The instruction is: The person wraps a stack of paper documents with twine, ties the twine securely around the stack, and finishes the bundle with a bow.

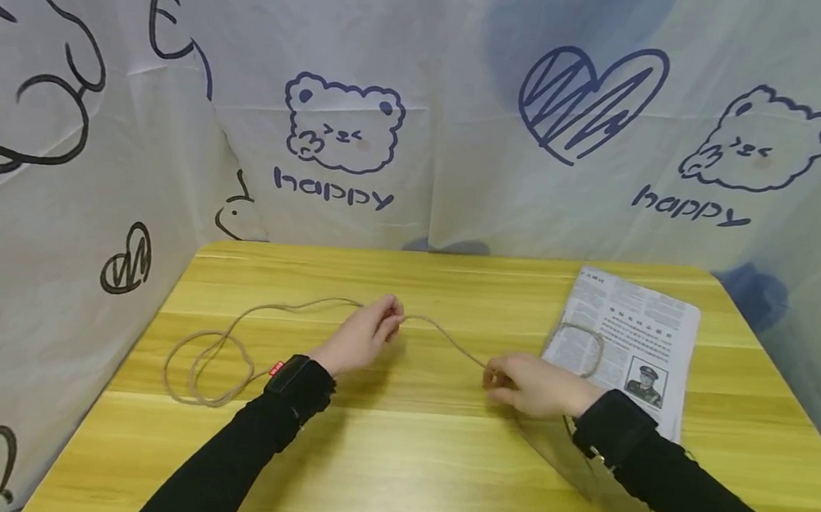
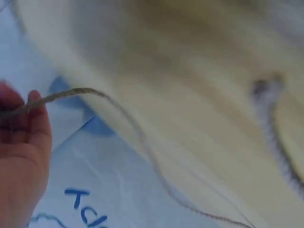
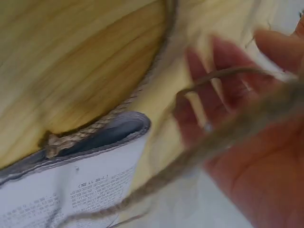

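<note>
A long thin tan rope [image 1: 444, 331] runs above the wooden table from one hand to the other. My left hand [image 1: 361, 338] pinches it between thumb and fingertips, left of the table's middle. In the left wrist view the rope [image 2: 118, 107] leaves the fingers and bends down. My right hand [image 1: 535, 382] holds another stretch, its fingers loosely bent. The right wrist view shows the rope [image 3: 218, 73] passing across these fingers, and a blurred length in front of the palm. Loose coils [image 1: 203, 360] lie at the left.
A folded newspaper [image 1: 622, 326] with a portrait photo lies on the right of the table, a loop of rope over it. A knotted rope end [image 3: 54, 145] rests by its fold. White cloth [image 1: 479, 155] with drawings hangs behind the wooden table [image 1: 375, 467] and at both sides.
</note>
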`<state>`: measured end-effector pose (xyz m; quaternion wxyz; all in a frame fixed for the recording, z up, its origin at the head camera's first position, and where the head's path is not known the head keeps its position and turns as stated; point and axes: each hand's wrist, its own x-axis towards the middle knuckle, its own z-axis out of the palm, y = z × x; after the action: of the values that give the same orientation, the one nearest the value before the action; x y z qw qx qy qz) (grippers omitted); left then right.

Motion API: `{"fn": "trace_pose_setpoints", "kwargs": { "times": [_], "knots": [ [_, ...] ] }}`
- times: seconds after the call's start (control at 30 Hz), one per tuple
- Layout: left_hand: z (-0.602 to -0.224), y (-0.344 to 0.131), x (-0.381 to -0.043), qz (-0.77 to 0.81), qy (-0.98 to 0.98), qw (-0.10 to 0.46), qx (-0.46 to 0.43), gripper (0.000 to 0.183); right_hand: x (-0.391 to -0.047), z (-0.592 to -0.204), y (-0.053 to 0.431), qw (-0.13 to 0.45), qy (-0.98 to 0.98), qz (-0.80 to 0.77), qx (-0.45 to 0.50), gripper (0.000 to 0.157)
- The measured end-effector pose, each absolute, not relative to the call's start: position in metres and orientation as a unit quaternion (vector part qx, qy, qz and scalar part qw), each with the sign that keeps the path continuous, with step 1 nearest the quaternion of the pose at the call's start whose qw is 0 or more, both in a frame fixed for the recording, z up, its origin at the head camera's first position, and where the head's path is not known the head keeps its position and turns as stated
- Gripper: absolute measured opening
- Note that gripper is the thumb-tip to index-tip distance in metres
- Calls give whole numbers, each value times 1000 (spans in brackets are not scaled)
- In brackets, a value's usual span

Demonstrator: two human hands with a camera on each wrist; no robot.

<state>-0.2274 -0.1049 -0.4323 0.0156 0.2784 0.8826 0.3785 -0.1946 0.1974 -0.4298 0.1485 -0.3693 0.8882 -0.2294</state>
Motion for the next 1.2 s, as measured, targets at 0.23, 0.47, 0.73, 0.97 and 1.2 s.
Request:
{"fn": "trace_pose_setpoints", "kwargs": {
  "times": [0.23,0.47,0.73,0.97,1.2],
  "knots": [
    [-390,-140,-230,509,832,2,222,18,-202,-401,218,65,886,-365,-280,33],
    [-374,-209,-227,466,861,-33,198,26,-209,-381,262,-74,912,-343,-213,34],
    [-382,-276,-214,294,941,-24,168,32,-209,-385,298,-110,916,-353,-157,37],
    [-379,-292,-209,276,952,-87,103,38,-215,-391,294,-119,927,-318,-160,37],
    [-381,-284,-215,296,948,-111,26,40,-228,-395,277,-79,927,-347,-117,42]
  ]
}}
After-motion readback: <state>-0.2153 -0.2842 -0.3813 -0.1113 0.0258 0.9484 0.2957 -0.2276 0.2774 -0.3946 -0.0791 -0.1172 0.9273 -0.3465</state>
